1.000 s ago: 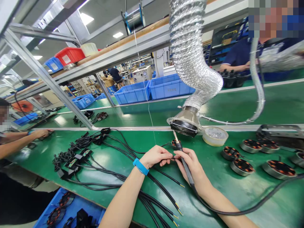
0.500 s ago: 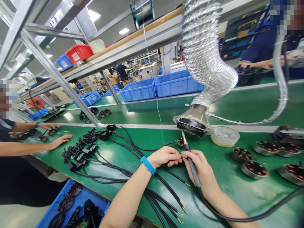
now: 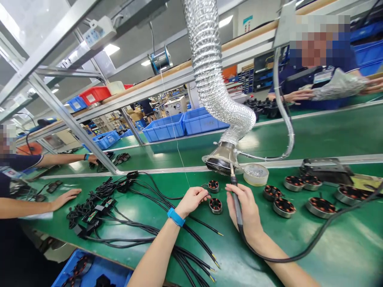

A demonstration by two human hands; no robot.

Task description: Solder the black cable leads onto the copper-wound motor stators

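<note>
My left hand, with a blue band at the wrist, is closed in a pinch. A thin solder wire hangs from a spool and runs down to this hand; its end is hidden by the fingers. Just beyond the fingertips lie two small round motor stators with copper windings, the farther stator and the nearer stator. My right hand is wrapped round a soldering iron, its tip pointing up and away, close to the fume hood.
Black cables with bare ends spread beneath my left forearm. Several larger stators stand at right, near a round translucent tub. A blue bin sits below the bench edge. A co-worker's hand rests at left; another person handles a bag across the line.
My hands have moved apart, and two small stators now show between them. The view has swung to the right. A co-worker's arm at left now reaches over to the far side.
</note>
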